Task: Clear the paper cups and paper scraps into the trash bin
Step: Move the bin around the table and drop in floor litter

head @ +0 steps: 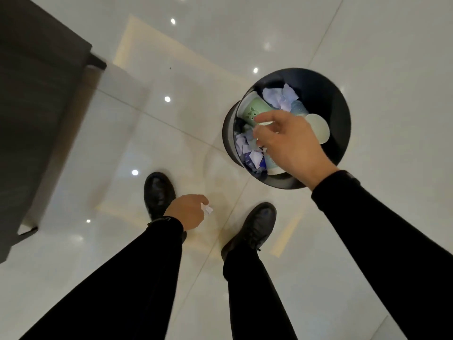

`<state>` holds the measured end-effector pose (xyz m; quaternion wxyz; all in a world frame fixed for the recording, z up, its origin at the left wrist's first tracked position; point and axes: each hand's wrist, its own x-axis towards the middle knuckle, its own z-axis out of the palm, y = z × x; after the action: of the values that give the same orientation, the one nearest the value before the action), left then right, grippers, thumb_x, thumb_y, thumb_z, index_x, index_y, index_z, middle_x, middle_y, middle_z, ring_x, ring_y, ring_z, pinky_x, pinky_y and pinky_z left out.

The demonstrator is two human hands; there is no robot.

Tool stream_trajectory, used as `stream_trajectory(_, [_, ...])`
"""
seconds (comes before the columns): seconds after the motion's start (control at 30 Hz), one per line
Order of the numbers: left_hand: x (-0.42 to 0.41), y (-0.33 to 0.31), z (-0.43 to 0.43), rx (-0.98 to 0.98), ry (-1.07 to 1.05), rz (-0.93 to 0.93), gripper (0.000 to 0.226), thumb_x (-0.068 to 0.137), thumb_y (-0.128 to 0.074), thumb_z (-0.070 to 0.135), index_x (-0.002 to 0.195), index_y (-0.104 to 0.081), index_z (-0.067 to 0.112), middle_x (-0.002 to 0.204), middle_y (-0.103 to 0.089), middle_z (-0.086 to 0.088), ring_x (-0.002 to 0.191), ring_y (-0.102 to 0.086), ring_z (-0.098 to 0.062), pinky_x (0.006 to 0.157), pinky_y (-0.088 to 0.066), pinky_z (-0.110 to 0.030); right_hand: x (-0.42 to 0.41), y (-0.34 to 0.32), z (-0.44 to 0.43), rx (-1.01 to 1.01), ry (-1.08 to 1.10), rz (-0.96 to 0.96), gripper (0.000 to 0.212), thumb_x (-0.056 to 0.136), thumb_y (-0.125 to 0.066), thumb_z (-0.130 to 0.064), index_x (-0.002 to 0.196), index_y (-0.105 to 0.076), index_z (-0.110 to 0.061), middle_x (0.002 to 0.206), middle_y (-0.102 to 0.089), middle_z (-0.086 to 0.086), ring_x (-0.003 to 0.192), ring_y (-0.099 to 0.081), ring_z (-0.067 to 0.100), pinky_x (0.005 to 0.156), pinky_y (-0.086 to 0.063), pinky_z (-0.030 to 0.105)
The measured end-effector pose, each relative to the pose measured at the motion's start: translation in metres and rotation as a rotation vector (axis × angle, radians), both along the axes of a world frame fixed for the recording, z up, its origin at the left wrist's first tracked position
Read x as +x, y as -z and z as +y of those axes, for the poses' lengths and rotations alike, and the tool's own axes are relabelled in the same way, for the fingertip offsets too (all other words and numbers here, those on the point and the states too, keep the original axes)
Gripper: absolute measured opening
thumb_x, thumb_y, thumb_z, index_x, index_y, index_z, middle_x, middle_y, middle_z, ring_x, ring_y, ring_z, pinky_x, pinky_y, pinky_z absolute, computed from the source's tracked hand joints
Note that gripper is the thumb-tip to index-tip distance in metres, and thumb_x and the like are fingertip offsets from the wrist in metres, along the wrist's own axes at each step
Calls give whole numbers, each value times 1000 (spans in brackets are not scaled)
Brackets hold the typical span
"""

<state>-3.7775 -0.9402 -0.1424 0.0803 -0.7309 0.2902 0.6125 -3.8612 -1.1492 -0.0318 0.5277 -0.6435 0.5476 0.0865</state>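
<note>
A round black trash bin [335,114] stands on the floor ahead and to the right. Inside lie a green paper cup [252,109] on its side, a pale round cup [318,128] and several crumpled paper scraps [279,96]. My right hand [289,141] hovers over the bin's mouth with fingers spread and nothing in them. My left hand [188,212] hangs low above my left shoe, fingers closed on a small white paper scrap [208,209].
A dark table [36,106] fills the left side, its corner leg [98,62] reaching the glossy tiled floor [171,131]. My two black shoes [255,227] stand just in front of the bin.
</note>
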Motion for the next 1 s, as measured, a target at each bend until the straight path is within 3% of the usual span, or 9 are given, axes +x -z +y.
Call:
stream_trajectory(0.1, [-21,50,15,53,189,69,49,90,-43,15,136,-40,30,142,-43,-7,127,-44,-26,106,-34,-31,-6,24,-7,-64,-104,44,24,89,-49,-14,111,-60,-18,76,-65,-6,69,-63,1,61,-44,5])
stream_trajectory(0.17, [-34,73,23,86,236,99,56,90,-43,15,141,-30,34,144,-37,-8,126,-46,-28,103,-39,-32,-10,38,-8,-87,-130,84,28,88,-50,-14,114,-61,-18,87,-69,-2,82,-64,11,74,-46,17])
stream_trajectory(0.3, [-55,107,31,95,247,111,63,90,-44,16,145,-21,35,149,-23,-9,125,-47,-29,103,-40,-33,-15,58,-5,-101,-105,81,26,86,-52,-15,108,-65,-21,88,-73,-1,86,-67,18,80,-53,32])
stream_trajectory(0.4, [-63,121,36,95,297,31,52,92,-40,14,142,-27,16,147,-19,-18,118,-50,-33,99,-43,-34,-19,64,-6,-108,-65,56,24,87,-50,-14,103,-65,-23,89,-74,4,82,-69,24,78,-56,39])
stream_trajectory(0.53, [-60,115,39,2,238,-110,29,91,-40,5,119,-50,1,130,-44,-18,103,-59,-31,88,-49,-34,-28,57,-14,-98,-13,44,22,87,-53,-15,103,-66,-21,98,-73,4,85,-70,22,86,-56,42])
stream_trajectory(0.7, [-31,39,6,-334,-251,-277,21,87,-53,7,102,-67,6,107,-63,-16,97,-62,-33,90,-46,-36,-38,25,-22,-119,126,18,19,86,-55,-15,98,-67,-21,91,-73,6,85,-69,20,89,-54,46])
stream_trajectory(0.8, [-7,-41,-44,-777,-638,-351,14,83,-57,12,91,-69,13,92,-66,-3,80,-64,-11,78,-51,-21,-46,-4,-24,-105,250,12,16,85,-56,-13,93,-67,-21,88,-73,9,86,-70,25,90,-52,50])
stream_trajectory(0.9, [5,-112,-94,-1035,-667,-303,15,83,-57,14,92,-68,17,89,-59,9,77,-60,1,72,-45,-5,-54,-26,-21,-37,377,37,16,85,-55,-8,92,-67,-16,84,-72,10,84,-69,26,83,-56,46])
stream_trajectory(1.0, [1,-143,-133,-963,-403,-210,22,85,-56,9,104,-67,12,103,-61,-2,86,-63,-13,80,-51,-22,-60,-40,-16,181,610,31,18,88,-52,-6,98,-66,-5,78,-68,8,67,-65,17,59,-53,28])
